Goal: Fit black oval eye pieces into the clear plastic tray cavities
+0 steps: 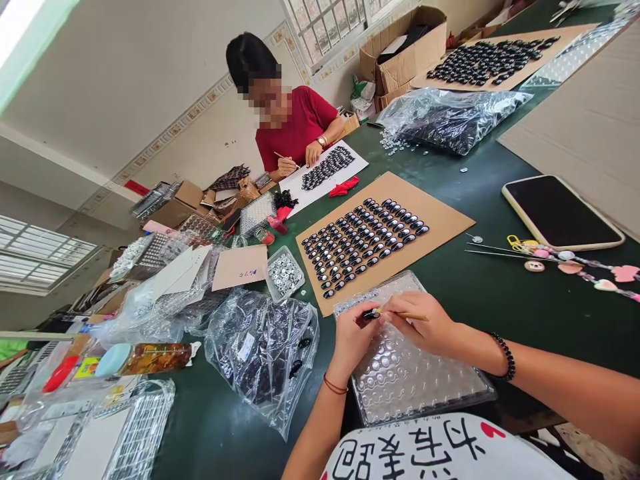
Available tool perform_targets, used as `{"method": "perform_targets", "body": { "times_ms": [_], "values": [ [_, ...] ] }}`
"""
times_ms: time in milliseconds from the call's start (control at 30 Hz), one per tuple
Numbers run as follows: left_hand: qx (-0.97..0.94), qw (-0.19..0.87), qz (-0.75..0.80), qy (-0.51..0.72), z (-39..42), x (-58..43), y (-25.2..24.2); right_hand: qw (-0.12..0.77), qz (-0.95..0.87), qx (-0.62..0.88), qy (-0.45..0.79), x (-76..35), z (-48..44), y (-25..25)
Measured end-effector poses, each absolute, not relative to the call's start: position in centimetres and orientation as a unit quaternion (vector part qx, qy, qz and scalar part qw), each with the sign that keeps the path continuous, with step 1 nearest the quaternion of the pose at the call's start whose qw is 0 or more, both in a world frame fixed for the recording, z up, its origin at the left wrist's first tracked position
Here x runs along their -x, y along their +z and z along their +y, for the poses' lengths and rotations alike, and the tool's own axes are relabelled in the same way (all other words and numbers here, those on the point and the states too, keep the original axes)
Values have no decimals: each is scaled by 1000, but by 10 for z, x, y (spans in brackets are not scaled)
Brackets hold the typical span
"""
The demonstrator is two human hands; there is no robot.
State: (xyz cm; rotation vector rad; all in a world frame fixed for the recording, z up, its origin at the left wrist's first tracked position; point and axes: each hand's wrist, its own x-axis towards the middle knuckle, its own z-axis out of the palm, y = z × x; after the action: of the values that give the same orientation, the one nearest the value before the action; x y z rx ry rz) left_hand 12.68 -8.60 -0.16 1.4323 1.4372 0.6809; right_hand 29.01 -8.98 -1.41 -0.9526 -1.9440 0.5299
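The shirt point(425, 450) lies nearest, at the worktop's point(195, 407) near edge. Just beyond it is a clear tray point(443, 380), and both hands are over the tray's far half. The left hand point(350, 337) pinches a black piece point(369, 314) between thumb and fingers, near the tray's far left corner. The right hand point(431, 333) grips a thin stick point(415, 316), its tip pointing left at the piece's right end; whether they touch, I cannot tell. The piece's long axis runs roughly sideways, nearly in line with the stick, and the left hand is the nearer, being on it. Past the tray's far edge, a board point(445, 217) carries rows of similar pieces; beside the board's left edge stands a tub point(293, 291) of small discs point(285, 272).
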Motion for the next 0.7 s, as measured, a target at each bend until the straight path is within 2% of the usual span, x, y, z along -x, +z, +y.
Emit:
{"method": "perform_targets", "body": {
  "times_ms": [367, 700],
  "values": [
    [-654, 415, 574, 266, -86, -125, -2, 428, -803, 372, 182, -289, -90, -16],
    [-671, 433, 538, 269, -87, -122, -2, 428, -814, 360, 157, -289, -89, -20]
  ]
}}
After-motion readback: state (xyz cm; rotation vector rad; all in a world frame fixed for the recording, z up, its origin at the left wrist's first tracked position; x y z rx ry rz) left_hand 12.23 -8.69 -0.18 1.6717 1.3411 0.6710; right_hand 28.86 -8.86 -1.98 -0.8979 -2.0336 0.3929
